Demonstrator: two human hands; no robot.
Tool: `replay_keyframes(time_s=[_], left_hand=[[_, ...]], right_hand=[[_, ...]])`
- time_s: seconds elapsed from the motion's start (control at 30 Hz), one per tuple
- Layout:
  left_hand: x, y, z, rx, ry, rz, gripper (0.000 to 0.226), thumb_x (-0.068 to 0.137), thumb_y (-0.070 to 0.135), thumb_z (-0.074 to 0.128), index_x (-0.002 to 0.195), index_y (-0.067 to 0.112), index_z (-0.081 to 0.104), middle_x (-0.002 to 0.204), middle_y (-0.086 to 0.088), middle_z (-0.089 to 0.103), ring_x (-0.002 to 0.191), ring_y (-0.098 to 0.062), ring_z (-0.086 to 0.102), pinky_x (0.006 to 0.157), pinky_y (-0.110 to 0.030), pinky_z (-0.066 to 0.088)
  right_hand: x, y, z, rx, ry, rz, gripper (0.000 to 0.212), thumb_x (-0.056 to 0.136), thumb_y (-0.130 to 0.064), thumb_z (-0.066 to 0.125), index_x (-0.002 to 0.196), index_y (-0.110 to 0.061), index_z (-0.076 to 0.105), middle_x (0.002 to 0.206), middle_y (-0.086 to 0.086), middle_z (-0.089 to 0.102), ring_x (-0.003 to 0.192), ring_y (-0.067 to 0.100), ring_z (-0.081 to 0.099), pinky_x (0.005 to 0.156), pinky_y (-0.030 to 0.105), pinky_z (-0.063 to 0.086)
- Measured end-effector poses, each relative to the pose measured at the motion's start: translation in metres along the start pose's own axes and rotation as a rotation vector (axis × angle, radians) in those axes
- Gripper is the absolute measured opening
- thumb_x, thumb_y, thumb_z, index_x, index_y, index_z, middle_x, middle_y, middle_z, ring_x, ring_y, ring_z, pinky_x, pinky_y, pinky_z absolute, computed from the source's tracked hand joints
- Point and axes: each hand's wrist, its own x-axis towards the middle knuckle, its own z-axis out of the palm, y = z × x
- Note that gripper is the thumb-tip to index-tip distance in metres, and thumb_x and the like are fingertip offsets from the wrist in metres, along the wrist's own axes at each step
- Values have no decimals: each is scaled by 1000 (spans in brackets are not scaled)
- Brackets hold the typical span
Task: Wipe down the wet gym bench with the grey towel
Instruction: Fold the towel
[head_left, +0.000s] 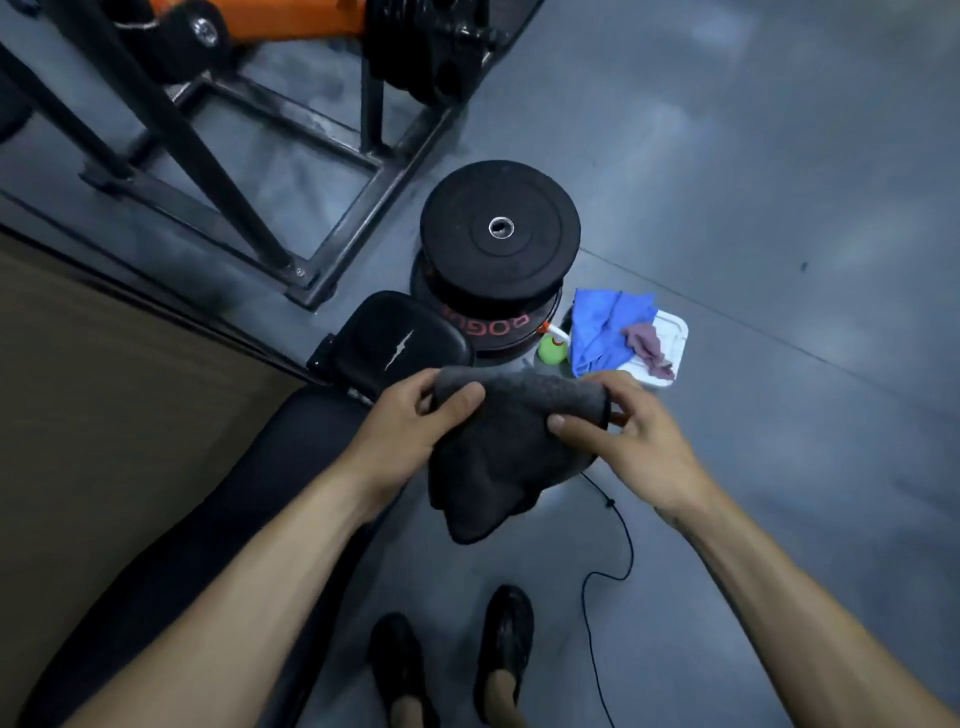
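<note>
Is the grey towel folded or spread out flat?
Folded: the towel is doubled over along its top edge, pinched by the left hand and right hand, the rest hanging loosely.

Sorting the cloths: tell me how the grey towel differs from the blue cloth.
The grey towel is dark grey, held up by the left hand and right hand; the blue cloth is bright blue, lying crumpled over a white container on the floor. Both are soft, rumpled fabric.

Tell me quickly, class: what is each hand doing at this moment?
Left hand: pinches the top edge of the grey towel.
Right hand: grips the same towel's other top corner.
</note>
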Motion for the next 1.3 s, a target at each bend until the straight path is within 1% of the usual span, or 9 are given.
replay_keyframes(time_s=[0.13,0.3,0.47,0.6,0.73,0.87,1.03,1.17,1.3], left_hand=[[48,-8,13,-63,-119,-159,51,86,25,73,133,15,56,124,-4,71,116,-20,67,97,-41,54],[115,-30,24,-52,-30,-214,35,95,2,62,127,12,56,121,-9,72,109,-19,70,91,-37,56],[177,-47,35,-82,-40,-228,35,98,-6,51,127,14,55,116,-6,72,104,-15,69,84,-29,57],[210,-68,50,-47,-77,-269,41,100,0,53,138,15,52,127,-4,69,117,-15,66,93,-31,55],[242,-79,78,68,-72,-253,38,100,3,54,134,21,56,121,-2,69,96,-5,69,76,-21,54],[275,-78,106,28,-49,-207,32,100,4,53,124,23,59,117,-6,68,90,-13,70,85,-31,58],[305,-87,134,65,-46,-145,29,99,1,54,113,24,66,108,-2,71,89,-11,68,86,-29,57],[325,-99,149,72,-20,-137,27,99,2,55,116,19,68,113,-8,71,91,-12,69,87,-30,57],[334,-105,155,70,31,-132,26,99,3,56,118,16,68,110,-7,72,90,-14,68,84,-27,57]], right_hand=[[29,1,-3,449,105,118,22,90,-7,68,112,-4,66,105,8,76,97,20,71,87,32,57],[63,20,-13,558,92,287,35,94,-18,65,128,-15,59,121,3,71,113,20,67,96,36,54],[95,56,-25,452,48,439,39,91,-6,67,126,-19,57,117,1,73,102,12,71,76,24,57],[114,86,-37,442,223,485,31,88,-5,70,117,-13,63,109,8,75,95,17,73,76,27,59],[136,115,-72,393,392,467,24,87,-7,72,109,-17,67,96,6,77,84,14,74,67,22,58],[171,161,-116,322,528,443,17,91,-7,69,106,-10,63,87,7,74,70,10,71,59,21,56],[225,237,-170,71,548,520,23,83,-24,77,103,-22,65,90,13,73,78,31,71,67,44,59],[266,279,-208,38,438,525,24,78,-30,80,99,-27,70,92,11,74,79,30,70,69,55,59],[293,289,-235,-83,464,441,41,85,-26,76,124,-27,63,105,5,67,84,21,66,74,40,58]])
